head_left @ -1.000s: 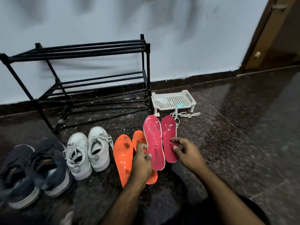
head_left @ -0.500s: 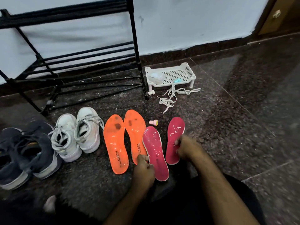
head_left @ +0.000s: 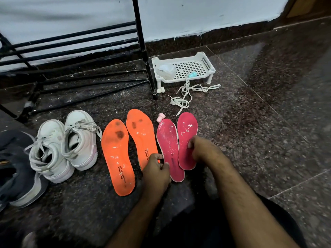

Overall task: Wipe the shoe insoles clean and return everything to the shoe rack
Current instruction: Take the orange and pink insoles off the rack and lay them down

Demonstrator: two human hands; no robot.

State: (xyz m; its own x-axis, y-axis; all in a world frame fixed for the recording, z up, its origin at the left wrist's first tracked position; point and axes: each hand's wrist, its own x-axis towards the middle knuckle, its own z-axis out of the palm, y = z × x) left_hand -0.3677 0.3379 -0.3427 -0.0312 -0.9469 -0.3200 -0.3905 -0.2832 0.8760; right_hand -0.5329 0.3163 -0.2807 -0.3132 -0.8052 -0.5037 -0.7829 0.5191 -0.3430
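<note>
Two pink insoles lie side by side on the dark floor, speckled with white bits. My left hand [head_left: 156,169] pinches the heel edge of the left pink insole [head_left: 169,145]. My right hand [head_left: 200,149] grips the inner edge of the right pink insole [head_left: 188,140]. To their left lie two orange insoles [head_left: 118,158] [head_left: 141,138] with dark stains. A pair of white sneakers [head_left: 62,144] and dark sneakers [head_left: 16,169] stand further left. The black shoe rack [head_left: 141,42] stands against the wall.
A white plastic tray [head_left: 186,68] sits right of the rack, holding a crumpled clear item [head_left: 167,71] and a small teal cap [head_left: 192,75]. Loose white laces [head_left: 186,93] trail from it. A small pink cap [head_left: 160,117] lies by the pink insoles. White debris dots the floor under the rack.
The two pink insoles came down from being held up in the air to lying flat on the floor. The view tilted downward and closer.
</note>
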